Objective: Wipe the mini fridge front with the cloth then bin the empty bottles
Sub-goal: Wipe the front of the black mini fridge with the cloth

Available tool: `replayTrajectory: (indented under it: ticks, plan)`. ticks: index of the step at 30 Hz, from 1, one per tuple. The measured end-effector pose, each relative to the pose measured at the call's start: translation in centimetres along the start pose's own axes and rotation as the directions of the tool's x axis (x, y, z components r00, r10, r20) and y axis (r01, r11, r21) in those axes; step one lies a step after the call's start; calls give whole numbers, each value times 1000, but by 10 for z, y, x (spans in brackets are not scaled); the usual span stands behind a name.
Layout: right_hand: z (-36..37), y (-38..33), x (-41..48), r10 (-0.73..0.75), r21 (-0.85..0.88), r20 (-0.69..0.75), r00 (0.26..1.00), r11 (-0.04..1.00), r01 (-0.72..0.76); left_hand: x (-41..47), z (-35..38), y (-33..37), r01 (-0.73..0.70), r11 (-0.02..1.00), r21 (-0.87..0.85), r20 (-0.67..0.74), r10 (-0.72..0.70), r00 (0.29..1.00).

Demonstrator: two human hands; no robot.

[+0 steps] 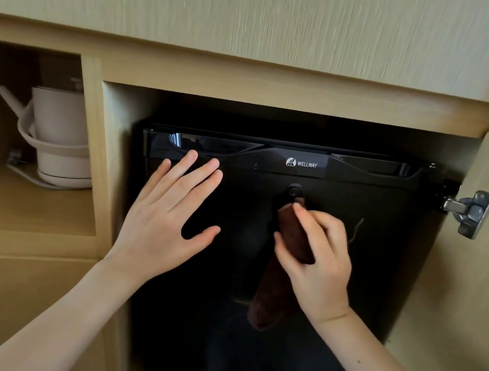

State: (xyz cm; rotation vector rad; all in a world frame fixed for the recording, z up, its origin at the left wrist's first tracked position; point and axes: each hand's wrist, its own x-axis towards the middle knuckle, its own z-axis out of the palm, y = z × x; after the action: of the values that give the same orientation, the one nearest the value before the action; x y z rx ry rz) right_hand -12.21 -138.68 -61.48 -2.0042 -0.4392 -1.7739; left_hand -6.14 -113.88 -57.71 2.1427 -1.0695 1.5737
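Note:
A black mini fridge with a WELLWAY logo sits inside a wooden cabinet recess, its door closed. My left hand lies flat on the upper left of the fridge door with fingers spread and straight. My right hand grips a folded dark brown cloth against the middle of the door, just below the round lock. The cloth's lower end hangs down below my hand. No bottles are in view.
A white electric kettle with its cord stands on a shelf in the open compartment to the left. The cabinet door stands open at the right on a metal hinge. A wooden panel overhangs above.

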Motion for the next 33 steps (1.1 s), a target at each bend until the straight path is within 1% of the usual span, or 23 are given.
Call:
replayTrajectory:
  ticks: [3, 5, 7, 9, 11, 13, 14, 16, 18, 20, 22, 23, 24, 27, 29, 30, 31, 33]
  plan:
    - [-8, 8, 13, 95, -24, -147, 985, 995, -100, 1, -1, -1, -18, 1000, 10, 16, 18, 1000]
    - [-5, 2, 13, 150, -20, -179, 972, 988, -156, 0, -1, -2, -28, 999, 24, 17, 27, 999]
    - [3, -6, 5, 133, -9, -117, 984, 991, -135, 0, 2, -1, -41, 998, 48, 8, 40, 999]
    - [7, -9, -2, 76, 6, -19, 997, 997, -76, 2, 5, 2, -72, 995, 73, 9, 71, 997]
    - [2, -5, -3, 33, 11, 45, 998, 999, -33, 5, 9, 10, -103, 992, 73, 21, 101, 995]
    - [-9, 5, 1, 21, 1, 77, 997, 1000, -21, 6, 13, 18, -108, 993, 54, 41, 106, 993]
    - [-16, 12, 3, 36, -16, 70, 997, 999, -35, 6, 15, 20, -109, 993, 45, 47, 107, 993]
    - [-33, 29, 10, 104, -73, 5, 995, 992, -103, 5, 18, 19, -113, 993, 40, 47, 112, 993]
    - [-49, 42, 16, 197, -104, -106, 975, 973, -208, 3, 18, 15, -121, 992, 46, 45, 118, 992]
    - [-54, 47, 19, 284, -92, -229, 931, 946, -311, 4, 18, 14, -125, 991, 46, 32, 124, 992]
    - [-46, 42, 20, 336, -47, -304, 891, 929, -366, 6, 22, 18, -138, 990, 40, 7, 138, 990]
    - [-40, 37, 19, 337, -30, -309, 889, 931, -363, 8, 25, 22, -151, 988, 33, -2, 151, 989]
    - [-34, 32, 18, 311, -27, -288, 906, 943, -332, 12, 29, 27, -166, 986, 25, -3, 166, 986]
    - [-26, 24, 12, 124, -85, -126, 984, 987, -136, 22, 38, 40, -187, 982, 7, 2, 187, 982]
    - [-31, 35, 14, 23, -107, -44, 999, 994, -28, 24, 41, 42, -188, 982, 11, -4, 188, 982]
    - [-35, 42, 17, 9, -118, -45, 999, 993, -14, 24, 40, 39, -197, 980, 16, -4, 197, 980]
    - [-41, 49, 18, 30, -134, -78, 996, 990, -40, 22, 39, 35, -207, 978, 25, -5, 207, 978]
    - [-51, 58, 24, 150, -131, -217, 965, 975, -181, 15, 35, 22, -204, 977, 55, -28, 206, 978]
